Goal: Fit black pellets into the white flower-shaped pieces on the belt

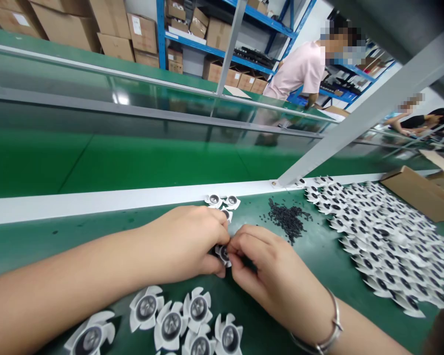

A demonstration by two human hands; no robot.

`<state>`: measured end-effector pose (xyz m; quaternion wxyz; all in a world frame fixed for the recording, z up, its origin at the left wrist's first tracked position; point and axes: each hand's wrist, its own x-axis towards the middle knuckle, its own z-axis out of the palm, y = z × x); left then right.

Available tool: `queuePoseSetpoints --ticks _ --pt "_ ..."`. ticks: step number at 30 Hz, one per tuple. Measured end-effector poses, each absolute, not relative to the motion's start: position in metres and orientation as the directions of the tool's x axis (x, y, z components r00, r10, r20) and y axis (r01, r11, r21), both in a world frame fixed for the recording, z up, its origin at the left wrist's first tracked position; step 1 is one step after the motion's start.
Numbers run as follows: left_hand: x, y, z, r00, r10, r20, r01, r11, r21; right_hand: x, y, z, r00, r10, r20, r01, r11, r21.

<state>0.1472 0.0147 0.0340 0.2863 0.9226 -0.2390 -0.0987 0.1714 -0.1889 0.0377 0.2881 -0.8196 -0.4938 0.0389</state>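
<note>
A worker's left hand [187, 241] and right hand [272, 276] are meeting over a green table [318, 256], fingers of both pinched narrow around 1 small white fan wheel [223, 254] held between them at the near centre. A heap of tiny black pellets [286, 219] is lying just to the right. More wheels are spreading in a large batch [385, 241] at far right, and 5 others [177, 320] are resting nearest the camera. Judging from the grip, steadying the wheel flat while working its dark hub looks the sound way. A co-worker in a pink shirt [299, 69] is bending by blue shelves [222, 52].
</note>
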Motion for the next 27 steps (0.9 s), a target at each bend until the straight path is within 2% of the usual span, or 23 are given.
queuePoseSetpoints --ticks 4,10,15,18,20,24,27 --pt "0.149 0.012 0.035 0.872 -0.487 -0.045 -0.366 -0.711 0.600 0.172 -0.185 0.030 0.459 0.839 0.292 0.878 -0.376 -0.297" --pt "0.149 0.010 0.043 0.881 -0.468 -0.075 -0.349 -0.747 0.566 0.171 -0.186 0.038 0.351 0.900 0.260 0.923 -0.285 -0.258" --pt "0.149 0.013 0.045 0.874 -0.479 -0.079 -0.383 -0.781 0.493 0.168 -0.202 0.048 0.146 0.978 0.148 0.989 -0.142 -0.043" --pt "0.148 0.014 0.041 0.879 -0.474 -0.051 -0.407 -0.801 0.439 0.165 -0.219 0.052 0.109 0.981 0.162 0.994 -0.109 -0.009" --pt "0.147 0.014 0.038 0.888 -0.459 -0.021 -0.414 -0.820 0.396 0.164 -0.235 0.052 0.184 0.961 0.205 0.983 -0.178 -0.048" --pt "0.147 0.012 0.040 0.934 -0.358 -0.008 -0.331 -0.870 0.365 0.165 -0.264 0.041 0.508 0.803 0.312 0.859 -0.499 -0.115" --pt "0.147 0.012 0.054 0.963 -0.270 0.000 -0.252 -0.901 0.354 0.167 -0.275 0.030 0.667 0.695 0.268 0.745 -0.620 -0.246"
